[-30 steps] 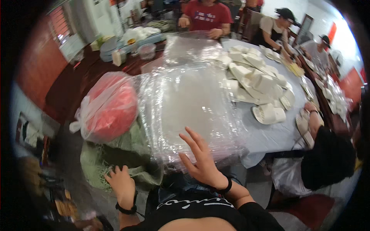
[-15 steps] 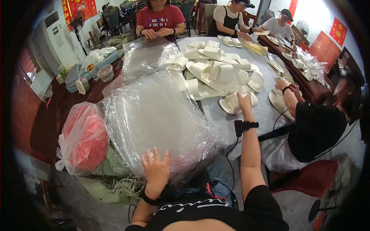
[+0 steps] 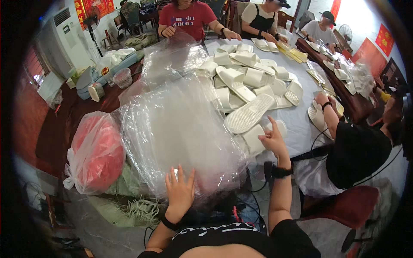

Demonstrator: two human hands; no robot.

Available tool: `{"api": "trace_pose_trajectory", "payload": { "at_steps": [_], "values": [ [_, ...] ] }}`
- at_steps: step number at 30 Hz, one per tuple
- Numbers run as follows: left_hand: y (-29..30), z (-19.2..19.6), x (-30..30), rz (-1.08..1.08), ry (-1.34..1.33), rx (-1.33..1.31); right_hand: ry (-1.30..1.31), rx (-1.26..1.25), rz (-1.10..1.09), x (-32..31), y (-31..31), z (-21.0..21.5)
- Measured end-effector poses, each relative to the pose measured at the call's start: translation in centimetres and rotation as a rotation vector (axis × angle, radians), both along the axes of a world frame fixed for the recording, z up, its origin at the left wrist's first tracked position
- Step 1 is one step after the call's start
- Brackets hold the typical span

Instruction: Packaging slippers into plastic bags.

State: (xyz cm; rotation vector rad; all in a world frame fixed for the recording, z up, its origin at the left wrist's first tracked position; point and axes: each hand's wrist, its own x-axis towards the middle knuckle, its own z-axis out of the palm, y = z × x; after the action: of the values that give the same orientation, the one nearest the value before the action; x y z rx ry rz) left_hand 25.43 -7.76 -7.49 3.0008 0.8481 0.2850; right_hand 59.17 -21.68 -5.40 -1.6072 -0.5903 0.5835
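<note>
My left hand (image 3: 180,189) lies flat, fingers spread, on the near edge of a stack of clear plastic bags (image 3: 176,124). My right hand (image 3: 274,141) is over a cream slipper (image 3: 254,138) at the table's near side. Its index finger points forward and its thumb is stretched apart; its other fingers are partly hidden, and I see no clear grip. Just beyond, another slipper (image 3: 249,114) lies with its textured sole up against a heap of cream slippers (image 3: 254,77).
A knotted bag with red contents (image 3: 97,150) sits left of the stack. A co-worker (image 3: 357,148) handles slippers close on my right; other people (image 3: 187,21) work across the table. A clear tub (image 3: 122,78) stands at the left. A dark cable (image 3: 258,189) hangs near my right wrist.
My right hand has come back toward me, and its index finger is now stretched out. A slipper now lies sole up by the heap. The co-worker opposite has reached toward the heap.
</note>
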Motion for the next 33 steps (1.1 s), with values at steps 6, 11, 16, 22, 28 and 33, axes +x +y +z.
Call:
{"api": "trace_pose_trajectory", "payload": {
  "at_steps": [6, 11, 16, 22, 28, 33],
  "values": [
    [0.0, -0.1, -0.2, 0.047, -0.006, -0.016, 0.03, 0.131, 0.11, 0.3, 4.4, 1.4],
    [0.0, -0.3, -0.2, 0.048, -0.025, -0.038, -0.06, 0.402, 0.099, -0.1, 7.9, 2.4],
    [-0.1, -0.3, -0.4, 0.043, -0.033, -0.039, -0.037, -0.088, 0.017, 2.5, 9.5, -0.1],
    [-0.1, -0.4, -0.1, 0.044, -0.05, -0.047, -0.499, -0.479, -0.077, 3.2, 11.7, -0.8],
    [-0.3, -0.3, -0.4, 0.032, -0.079, -0.074, -0.038, -0.101, 0.16, 1.8, 11.6, -1.6],
    [0.0, 0.0, -1.4, 0.019, -0.168, -0.118, -0.074, 0.026, -0.099, 1.6, 8.7, -1.5]
  ]
}}
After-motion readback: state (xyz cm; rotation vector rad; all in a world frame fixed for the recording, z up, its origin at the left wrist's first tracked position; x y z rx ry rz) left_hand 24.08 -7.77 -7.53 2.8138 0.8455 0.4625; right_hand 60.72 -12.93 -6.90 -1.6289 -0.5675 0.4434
